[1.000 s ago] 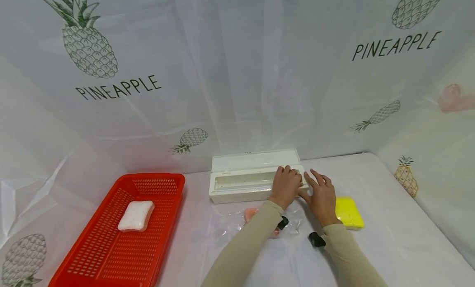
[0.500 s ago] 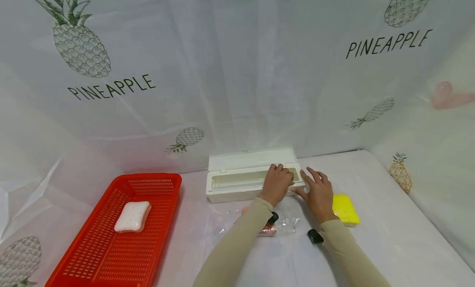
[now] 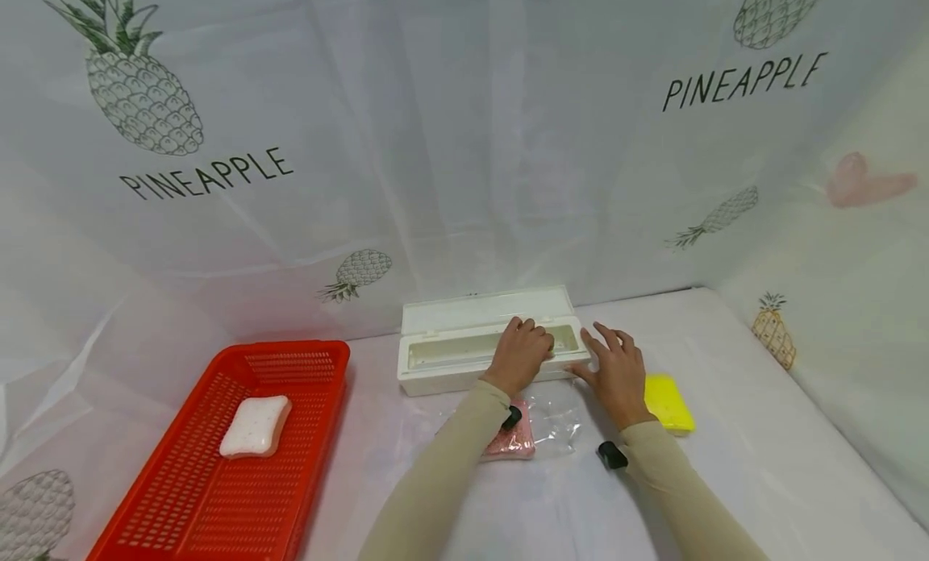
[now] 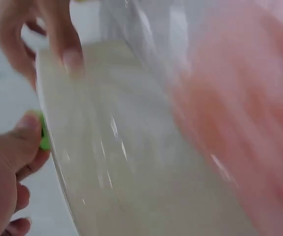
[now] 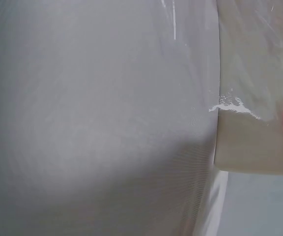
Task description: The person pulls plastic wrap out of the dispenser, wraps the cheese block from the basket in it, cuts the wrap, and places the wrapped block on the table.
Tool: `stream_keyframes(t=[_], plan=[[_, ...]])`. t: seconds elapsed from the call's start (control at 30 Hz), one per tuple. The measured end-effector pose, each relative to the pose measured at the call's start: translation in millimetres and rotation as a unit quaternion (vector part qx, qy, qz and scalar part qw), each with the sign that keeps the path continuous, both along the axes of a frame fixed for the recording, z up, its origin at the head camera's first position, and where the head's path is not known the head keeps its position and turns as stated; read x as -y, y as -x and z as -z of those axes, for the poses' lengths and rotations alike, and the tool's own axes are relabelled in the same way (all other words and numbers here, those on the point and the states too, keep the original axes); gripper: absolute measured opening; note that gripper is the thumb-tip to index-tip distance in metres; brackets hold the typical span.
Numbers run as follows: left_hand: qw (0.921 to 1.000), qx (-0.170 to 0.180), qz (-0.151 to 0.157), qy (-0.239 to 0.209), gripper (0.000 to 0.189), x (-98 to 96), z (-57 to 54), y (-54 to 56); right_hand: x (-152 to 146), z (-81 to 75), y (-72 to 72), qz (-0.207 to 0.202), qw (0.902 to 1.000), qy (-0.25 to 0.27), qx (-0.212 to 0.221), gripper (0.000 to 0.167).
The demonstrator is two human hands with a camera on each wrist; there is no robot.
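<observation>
A long white cling film dispenser lies at the back of the table, its lid raised. With thumb and fingertips, my left hand pinches a small green slider at the dispenser's long edge. At the right end, my right hand grips the box, thumb on its front face. Clear film hangs down the front and spreads over the table. A pink sponge lies with the film around it, partly hidden by my left forearm.
A red basket stands on the left with a white sponge in it. Beside my right wrist lies a yellow sponge. A cloth wall with pineapple prints rises right behind the dispenser.
My left hand has slid leftward along the dispenser's edge, away from the right hand. The right hand keeps its place at the box end. The head view has shifted slightly.
</observation>
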State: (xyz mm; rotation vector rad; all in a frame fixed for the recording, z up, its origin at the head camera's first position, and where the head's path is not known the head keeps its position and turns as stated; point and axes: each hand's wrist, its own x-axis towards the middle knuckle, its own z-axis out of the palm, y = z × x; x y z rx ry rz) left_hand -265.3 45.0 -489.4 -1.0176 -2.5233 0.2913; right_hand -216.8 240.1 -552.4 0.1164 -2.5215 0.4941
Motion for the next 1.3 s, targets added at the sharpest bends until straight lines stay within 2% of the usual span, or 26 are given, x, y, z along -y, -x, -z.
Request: stream_keyframes(t=[0.2, 0.5, 0.7, 0.83, 0.9, 1.07, 1.2, 1.3], plan=[[0.9980, 0.039, -0.006, -0.049, 0.020, 43.9, -2.2, -2.8, -10, -6.4, -3.5, -0.005, 0.9999, 0.011, 0.004, 0.080], [0.9955, 0.020, -0.018, -0.091, 0.017, 121.9, 3.2, -12.2, -7, -6.6, -8.1, -0.009, 0.9999, 0.004, 0.007, 0.079], [0.9886, 0.035, -0.046, -0.139, 0.011, 175.8, 3.3, -16.4, -10, -10.5, -13.5, -0.003, 0.9998, 0.016, 0.009, 0.078], [0.9825, 0.026, -0.071, -0.170, 0.006, 203.0, 0.9, -21.7, -10, -10.7, -15.4, -0.006, 0.9996, 0.023, 0.012, 0.078], [0.9806, 0.021, -0.079, -0.178, 0.005, 212.5, -0.8, -25.0, -8, -9.8, -15.5, -0.008, 0.9996, 0.024, 0.011, 0.078], [0.9816, 0.015, -0.099, -0.163, 0.005, 224.6, -3.8, -31.9, -1, -7.5, -14.8, -0.014, 0.9995, 0.028, 0.007, 0.078], [0.9785, 0.037, -0.127, -0.158, 0.008, 228.0, -4.3, -37.6, 5, -7.5, -14.3, -0.023, 0.9993, 0.031, 0.000, 0.078], [0.9730, 0.062, -0.136, -0.176, 0.012, 224.8, -2.2, -40.1, 6, -7.4, -14.3, -0.027, 0.9990, 0.034, -0.003, 0.078]])
